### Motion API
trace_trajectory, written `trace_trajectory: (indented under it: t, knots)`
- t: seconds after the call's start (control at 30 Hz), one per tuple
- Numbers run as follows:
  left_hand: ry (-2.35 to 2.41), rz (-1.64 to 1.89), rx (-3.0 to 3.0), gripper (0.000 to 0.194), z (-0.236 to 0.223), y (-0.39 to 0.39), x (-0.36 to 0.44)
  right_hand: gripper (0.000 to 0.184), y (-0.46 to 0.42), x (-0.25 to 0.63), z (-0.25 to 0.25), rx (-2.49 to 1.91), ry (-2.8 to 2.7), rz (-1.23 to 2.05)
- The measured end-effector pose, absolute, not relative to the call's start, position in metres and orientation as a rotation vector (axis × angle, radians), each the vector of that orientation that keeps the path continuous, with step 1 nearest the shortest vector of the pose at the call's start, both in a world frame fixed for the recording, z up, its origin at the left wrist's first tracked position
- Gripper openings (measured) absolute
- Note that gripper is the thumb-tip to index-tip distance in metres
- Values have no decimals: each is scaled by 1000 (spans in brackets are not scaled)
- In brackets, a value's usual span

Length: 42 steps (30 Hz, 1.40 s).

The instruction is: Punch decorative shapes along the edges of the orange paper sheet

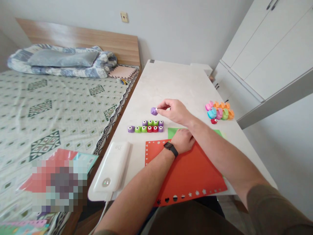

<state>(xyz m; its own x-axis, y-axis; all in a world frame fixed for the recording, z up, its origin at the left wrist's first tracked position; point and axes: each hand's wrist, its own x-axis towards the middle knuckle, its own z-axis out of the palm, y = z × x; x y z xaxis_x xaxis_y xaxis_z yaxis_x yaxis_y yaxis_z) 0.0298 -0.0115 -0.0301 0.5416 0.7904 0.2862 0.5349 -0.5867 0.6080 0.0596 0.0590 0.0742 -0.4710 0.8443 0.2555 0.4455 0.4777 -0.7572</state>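
Right hand (174, 111): fingertips pinched on purple punch (154, 111), orange sheet's (188, 173) eleven o'clock; left hand (181, 141): on sheet, finger spread unclear; risk: edge-only grip slips, punch knocks punch rows (150, 129), six o'clock.

Right hand (174, 111): raised, fingertips pinched | Left hand (182, 141): low, wrist banded

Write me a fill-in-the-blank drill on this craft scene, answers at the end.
The right hand holds a ____ craft punch.
The dark wristwatch is on the ____ wrist.
The red-orange sheet partly covers a ____ sheet.

Missing words: purple; left; green.
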Motion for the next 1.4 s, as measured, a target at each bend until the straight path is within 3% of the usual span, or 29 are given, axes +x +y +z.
trace_trajectory:
  t: [0.2,0.43,0.83,1.4]
  knots:
    - [1101,736,2349,20,-29,-11,31,26,36,175,54,-1109,-1721,1063]
    - [1086,736,2364,19,-30,-10,34,32,15,260,9,-1340,-1593,1041]
    - [1100,708,2367,19,-32,-7,37,51,0,285,-6,-1223,-1618,1448]
    - [1103,719,2378,20,-37,-7,38,47,-8,281,-6,-1169,-1668,1386]
